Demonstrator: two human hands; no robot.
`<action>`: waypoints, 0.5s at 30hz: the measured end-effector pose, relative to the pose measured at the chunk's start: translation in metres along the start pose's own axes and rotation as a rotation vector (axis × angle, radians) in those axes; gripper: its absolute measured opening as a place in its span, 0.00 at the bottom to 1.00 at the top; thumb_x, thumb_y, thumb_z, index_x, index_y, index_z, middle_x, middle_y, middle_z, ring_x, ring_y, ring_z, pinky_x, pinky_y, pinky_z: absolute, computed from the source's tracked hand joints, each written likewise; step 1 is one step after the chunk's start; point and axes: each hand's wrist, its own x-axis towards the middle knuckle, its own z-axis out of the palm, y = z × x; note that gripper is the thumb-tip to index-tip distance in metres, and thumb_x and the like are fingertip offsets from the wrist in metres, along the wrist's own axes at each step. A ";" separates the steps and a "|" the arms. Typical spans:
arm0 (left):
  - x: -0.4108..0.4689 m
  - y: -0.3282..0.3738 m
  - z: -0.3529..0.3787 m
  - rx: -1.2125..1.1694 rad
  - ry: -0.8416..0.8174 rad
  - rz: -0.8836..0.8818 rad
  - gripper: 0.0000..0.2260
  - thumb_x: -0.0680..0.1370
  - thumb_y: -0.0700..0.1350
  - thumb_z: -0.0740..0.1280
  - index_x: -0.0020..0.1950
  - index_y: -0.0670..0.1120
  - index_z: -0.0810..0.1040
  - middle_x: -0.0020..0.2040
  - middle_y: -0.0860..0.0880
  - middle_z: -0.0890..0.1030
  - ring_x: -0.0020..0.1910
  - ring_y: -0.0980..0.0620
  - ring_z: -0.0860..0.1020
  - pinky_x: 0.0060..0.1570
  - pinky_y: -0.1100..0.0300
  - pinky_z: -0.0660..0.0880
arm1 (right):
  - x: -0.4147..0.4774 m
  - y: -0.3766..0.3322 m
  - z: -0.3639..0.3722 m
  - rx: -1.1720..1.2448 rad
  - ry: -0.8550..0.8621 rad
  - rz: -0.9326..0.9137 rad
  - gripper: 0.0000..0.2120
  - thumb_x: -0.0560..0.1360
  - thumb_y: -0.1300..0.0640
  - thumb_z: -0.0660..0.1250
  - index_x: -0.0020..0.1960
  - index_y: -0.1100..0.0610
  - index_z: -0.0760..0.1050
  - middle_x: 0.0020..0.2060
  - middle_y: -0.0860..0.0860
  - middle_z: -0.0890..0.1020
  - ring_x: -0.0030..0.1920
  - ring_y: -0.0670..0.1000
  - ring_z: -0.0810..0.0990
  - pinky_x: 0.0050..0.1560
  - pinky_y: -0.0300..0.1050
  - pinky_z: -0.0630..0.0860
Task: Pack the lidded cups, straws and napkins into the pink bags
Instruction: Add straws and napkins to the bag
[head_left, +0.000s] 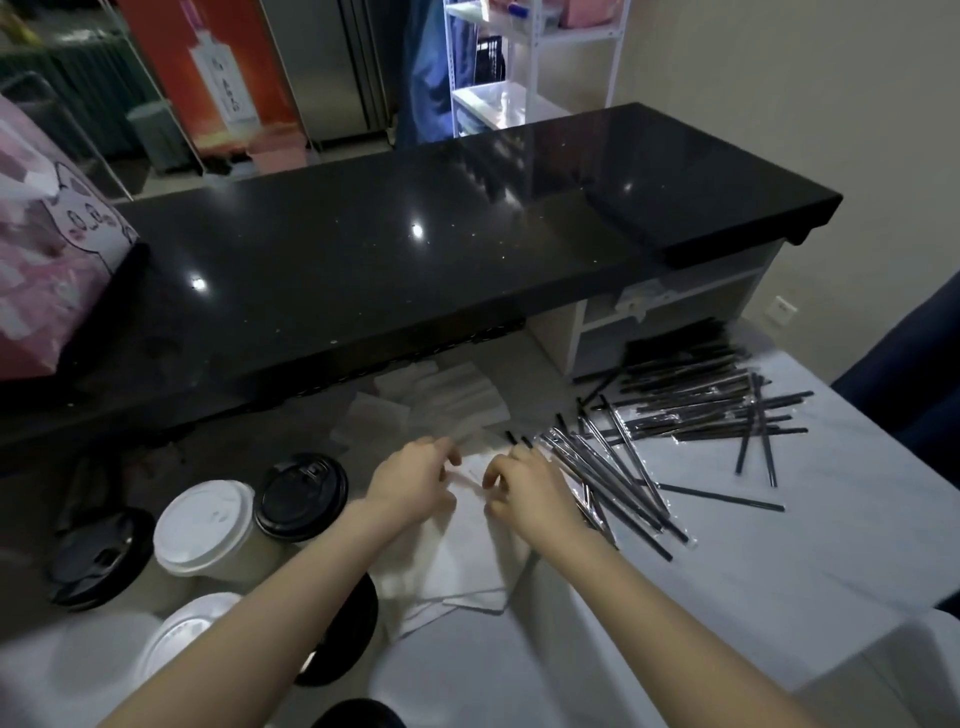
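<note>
1. A black counter is seen across the back, with a white table set lower in front of it.
2. One pink bag is stood on the counter's left end, well apart from the hands.
3. Lidded cups are grouped at the table's left: a white-lidded cup between two black-lidded cups. More lids are partly hidden under the left forearm.
4. Wrapped black straws are scattered at the right, the nearest ones touching the right hand's side.
5. A stack of white napkins is laid between cups and straws, with looser napkins beyond it under the counter's overhang.
6. The stack's far edge is met by the left hand and the right hand. Both sets of fingers are curled narrowly and appear to pinch the top sheets, though blur hides the exact contact.
7. The napkins are judged light, soft and prone to clinging together. A few are best peeled off at a corner or edge, then folded rather than crushed.
</note>
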 end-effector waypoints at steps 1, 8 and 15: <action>-0.001 0.001 0.001 -0.013 -0.003 0.012 0.18 0.71 0.44 0.72 0.59 0.50 0.74 0.52 0.50 0.75 0.49 0.49 0.77 0.45 0.53 0.75 | -0.001 0.000 0.000 0.041 0.008 0.011 0.08 0.69 0.53 0.73 0.47 0.50 0.79 0.48 0.48 0.77 0.52 0.52 0.75 0.49 0.44 0.68; -0.007 0.004 -0.005 -0.070 0.015 0.097 0.08 0.71 0.47 0.73 0.47 0.49 0.79 0.49 0.51 0.75 0.48 0.51 0.76 0.46 0.53 0.75 | -0.013 0.005 -0.017 0.322 -0.023 0.097 0.05 0.68 0.58 0.69 0.42 0.50 0.76 0.39 0.47 0.80 0.43 0.51 0.78 0.44 0.46 0.73; -0.032 0.001 -0.035 -0.383 0.150 0.123 0.07 0.70 0.43 0.73 0.40 0.52 0.75 0.36 0.53 0.80 0.36 0.56 0.77 0.39 0.57 0.74 | -0.019 -0.009 -0.069 0.399 -0.064 0.010 0.08 0.67 0.56 0.77 0.44 0.50 0.80 0.35 0.43 0.79 0.39 0.46 0.77 0.42 0.35 0.70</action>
